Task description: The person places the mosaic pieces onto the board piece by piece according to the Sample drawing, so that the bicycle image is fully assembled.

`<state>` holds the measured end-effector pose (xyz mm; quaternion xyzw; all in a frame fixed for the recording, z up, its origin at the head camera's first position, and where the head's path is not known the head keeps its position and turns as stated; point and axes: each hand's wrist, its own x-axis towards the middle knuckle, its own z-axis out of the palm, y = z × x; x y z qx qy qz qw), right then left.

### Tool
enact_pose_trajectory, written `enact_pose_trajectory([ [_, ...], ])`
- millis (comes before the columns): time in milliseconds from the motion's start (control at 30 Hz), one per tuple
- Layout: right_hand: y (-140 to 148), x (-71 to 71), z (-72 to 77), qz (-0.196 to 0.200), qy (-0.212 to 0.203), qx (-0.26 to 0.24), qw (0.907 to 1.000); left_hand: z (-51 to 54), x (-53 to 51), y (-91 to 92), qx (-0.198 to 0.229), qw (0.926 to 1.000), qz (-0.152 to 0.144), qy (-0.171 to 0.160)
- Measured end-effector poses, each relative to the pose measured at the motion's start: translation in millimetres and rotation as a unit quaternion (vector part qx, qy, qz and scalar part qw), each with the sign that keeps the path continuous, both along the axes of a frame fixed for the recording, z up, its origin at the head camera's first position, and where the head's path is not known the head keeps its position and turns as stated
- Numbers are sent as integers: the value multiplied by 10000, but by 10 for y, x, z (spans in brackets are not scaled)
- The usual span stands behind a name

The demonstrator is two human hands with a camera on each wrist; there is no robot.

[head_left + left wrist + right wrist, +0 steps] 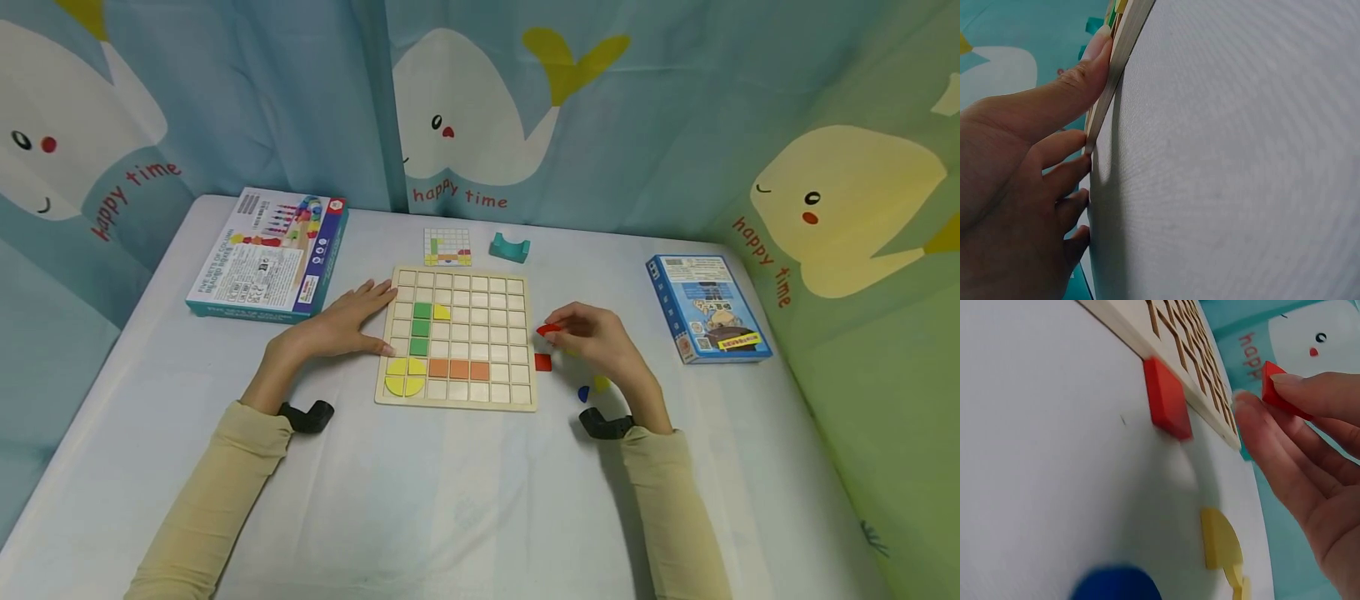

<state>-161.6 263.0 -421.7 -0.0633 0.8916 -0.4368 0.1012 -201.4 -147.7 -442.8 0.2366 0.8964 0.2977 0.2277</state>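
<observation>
A square wooden grid board [489, 333] lies on the table, holding green squares [421, 328], orange squares [459, 369] and yellow quarter-circle pieces [405, 377]. My left hand [341, 323] rests at the board's left edge, fingers extended; its thumb [1088, 65] touches the rim. Just off the right edge, my right hand [594, 337] pinches a small red piece with a curved edge [1279, 394] between thumb and fingers, above the table. Below it, a red square [1167, 400] lies against the board's right side. Yellow pieces [1221, 540] and a blue curved piece [583, 393] lie nearby.
Behind the board lie a pattern card [447, 247] and a teal curved holder [510, 247]. A boxed toy set [267, 254] is at the back left, and a blue box [708, 308] at the right. A curtain [660, 125] hangs behind the table.
</observation>
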Motion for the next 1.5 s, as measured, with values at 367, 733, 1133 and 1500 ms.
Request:
enact_pose_trajectory([
  [367, -305, 60, -34, 203, 49, -167, 9996, 4, 10, -12, 4, 10000, 31, -39],
  [733, -476, 73, -146, 621, 286, -247, 9974, 15, 9, -14, 38, 10000, -17, 9],
  [1133, -560, 89, -187, 783, 492, 249, 9954, -2, -18, -9, 56, 10000, -37, 3],
  [1500, -545, 78, -214, 1168, 1100, 670, 9848, 4, -9, -6, 5, 10000, -43, 41],
])
